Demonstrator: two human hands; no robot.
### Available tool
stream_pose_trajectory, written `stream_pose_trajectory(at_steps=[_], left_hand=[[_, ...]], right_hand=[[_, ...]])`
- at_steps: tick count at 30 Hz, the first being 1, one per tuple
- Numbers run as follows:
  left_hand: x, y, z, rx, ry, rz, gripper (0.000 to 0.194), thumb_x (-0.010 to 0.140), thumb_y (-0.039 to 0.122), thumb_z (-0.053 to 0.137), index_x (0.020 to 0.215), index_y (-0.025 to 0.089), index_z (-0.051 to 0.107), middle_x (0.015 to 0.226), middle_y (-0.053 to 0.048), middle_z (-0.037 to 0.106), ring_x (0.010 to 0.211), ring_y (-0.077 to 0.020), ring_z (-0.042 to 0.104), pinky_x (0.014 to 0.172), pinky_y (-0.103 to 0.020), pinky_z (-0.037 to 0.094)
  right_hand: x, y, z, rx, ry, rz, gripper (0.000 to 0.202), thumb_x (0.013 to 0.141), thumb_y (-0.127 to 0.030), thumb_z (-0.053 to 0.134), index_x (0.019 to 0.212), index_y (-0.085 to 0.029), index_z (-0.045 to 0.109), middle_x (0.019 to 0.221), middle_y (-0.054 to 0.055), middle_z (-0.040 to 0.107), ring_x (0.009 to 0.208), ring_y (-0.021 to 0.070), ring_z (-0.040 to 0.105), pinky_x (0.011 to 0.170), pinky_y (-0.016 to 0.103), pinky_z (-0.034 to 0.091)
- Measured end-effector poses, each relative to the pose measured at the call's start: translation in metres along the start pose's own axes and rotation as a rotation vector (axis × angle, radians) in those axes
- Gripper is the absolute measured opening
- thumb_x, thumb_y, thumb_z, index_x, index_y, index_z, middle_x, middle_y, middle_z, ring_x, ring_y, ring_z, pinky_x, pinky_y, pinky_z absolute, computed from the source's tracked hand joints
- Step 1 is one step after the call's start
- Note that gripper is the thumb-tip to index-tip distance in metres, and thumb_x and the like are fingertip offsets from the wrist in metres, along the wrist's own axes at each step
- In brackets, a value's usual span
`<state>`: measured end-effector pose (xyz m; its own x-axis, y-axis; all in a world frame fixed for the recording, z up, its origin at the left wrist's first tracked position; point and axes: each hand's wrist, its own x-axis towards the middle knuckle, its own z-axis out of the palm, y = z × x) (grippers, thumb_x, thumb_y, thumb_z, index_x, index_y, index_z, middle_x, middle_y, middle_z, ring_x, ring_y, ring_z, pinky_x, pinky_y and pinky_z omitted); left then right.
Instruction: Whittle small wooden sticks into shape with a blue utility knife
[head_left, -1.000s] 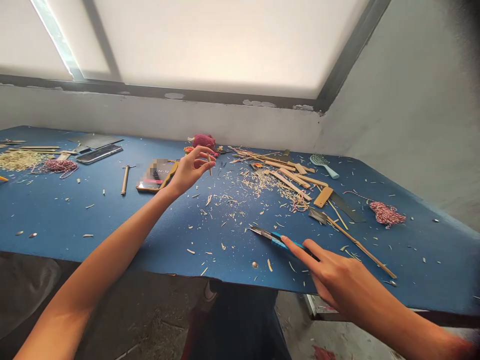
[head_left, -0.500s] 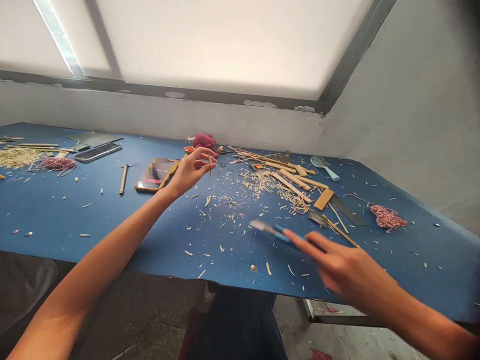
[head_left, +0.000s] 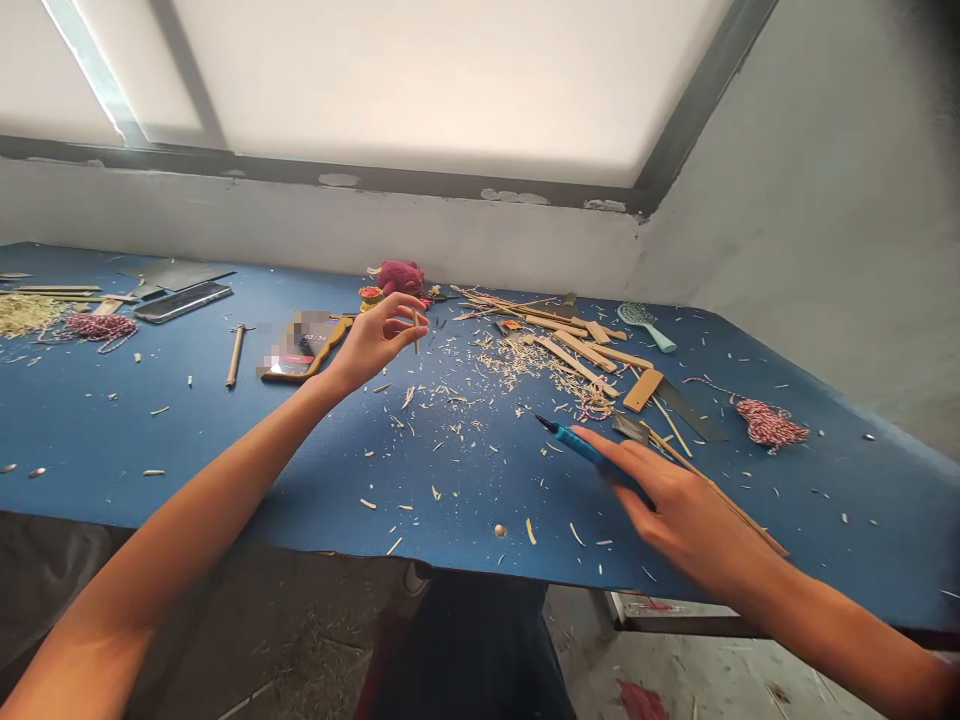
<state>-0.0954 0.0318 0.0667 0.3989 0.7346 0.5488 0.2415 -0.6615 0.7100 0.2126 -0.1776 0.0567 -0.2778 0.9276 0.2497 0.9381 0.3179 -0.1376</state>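
Note:
My left hand [head_left: 382, 335] is raised over the far middle of the blue table [head_left: 300, 470], pinching a short thin wooden stick [head_left: 415, 332] upright between thumb and fingers. On the right, my right hand [head_left: 679, 505] grips a blue-handled tool [head_left: 576, 443] whose dark narrow tip points left and away from me, just above the table. Pale shavings [head_left: 517, 362] lie scattered between and beyond my hands. Flat wooden strips [head_left: 585, 350] and a short wooden piece with a small hole [head_left: 643, 390] lie past my right hand.
A phone [head_left: 304, 345] lies beside my left wrist, with a wooden stick tool [head_left: 236, 355] left of it. Red-and-white string [head_left: 769, 422] sits at right, a green brush [head_left: 646, 325] at the back right. Dark red yarn [head_left: 401, 277] is behind my left hand. A flat dark device [head_left: 184, 302] lies back left.
The blue-handled tool has turned in my right hand; its wide light blade, blurred before, now shows as a narrow dark edge. My left hand still pinches the stick. The view has shifted slightly.

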Motion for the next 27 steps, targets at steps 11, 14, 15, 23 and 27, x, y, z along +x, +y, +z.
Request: stream_pose_trajectory(at_steps=[11, 14, 15, 23, 27], left_hand=[[0.0, -0.003, -0.001, -0.007, 0.008, -0.022, 0.03, 0.078, 0.031, 0.06, 0.107, 0.026, 0.053, 0.096, -0.003, 0.063, 0.085, -0.0153, 0.065, 0.078, -0.03, 0.052], [0.0, -0.001, 0.001, -0.045, 0.001, -0.038, 0.03, 0.078, 0.03, 0.061, 0.107, 0.026, 0.052, 0.098, -0.003, 0.064, 0.089, -0.0167, 0.065, 0.082, -0.032, 0.051], [0.0, 0.001, 0.002, -0.076, -0.013, -0.047, 0.03, 0.078, 0.03, 0.061, 0.107, 0.026, 0.052, 0.099, -0.004, 0.064, 0.091, -0.017, 0.065, 0.083, -0.032, 0.051], [-0.012, 0.017, 0.029, -0.352, -0.23, -0.166, 0.031, 0.082, 0.029, 0.057, 0.111, 0.023, 0.047, 0.103, -0.009, 0.067, 0.099, -0.0195, 0.063, 0.085, -0.035, 0.052], [-0.02, 0.022, 0.04, -0.349, -0.298, -0.198, 0.029, 0.082, 0.032, 0.057, 0.109, 0.023, 0.051, 0.105, -0.009, 0.068, 0.099, -0.019, 0.063, 0.089, -0.037, 0.05]], right_hand=[[0.092, -0.019, 0.045, 1.079, 0.157, 0.352, 0.04, 0.088, -0.04, 0.043, 0.123, -0.02, 0.045, 0.129, 0.011, 0.051, 0.119, 0.0213, 0.048, 0.095, 0.041, 0.045], [0.09, -0.011, 0.04, 1.052, 0.315, 0.34, 0.041, 0.089, -0.04, 0.041, 0.126, -0.024, 0.039, 0.134, 0.009, 0.045, 0.12, 0.0212, 0.047, 0.094, 0.04, 0.046], [0.086, -0.012, 0.036, 1.065, 0.286, 0.313, 0.04, 0.089, -0.04, 0.041, 0.126, -0.025, 0.039, 0.135, 0.009, 0.044, 0.119, 0.0213, 0.048, 0.093, 0.039, 0.047], [0.055, -0.026, 0.018, 0.935, 0.12, 0.272, 0.043, 0.091, -0.044, 0.037, 0.129, -0.024, 0.04, 0.105, 0.009, 0.058, 0.071, 0.0145, 0.061, 0.059, 0.031, 0.054], [0.054, -0.006, 0.01, 0.505, 0.214, 0.193, 0.045, 0.093, -0.039, 0.032, 0.136, -0.029, 0.036, 0.101, 0.007, 0.057, 0.084, 0.0184, 0.059, 0.07, 0.034, 0.052]])
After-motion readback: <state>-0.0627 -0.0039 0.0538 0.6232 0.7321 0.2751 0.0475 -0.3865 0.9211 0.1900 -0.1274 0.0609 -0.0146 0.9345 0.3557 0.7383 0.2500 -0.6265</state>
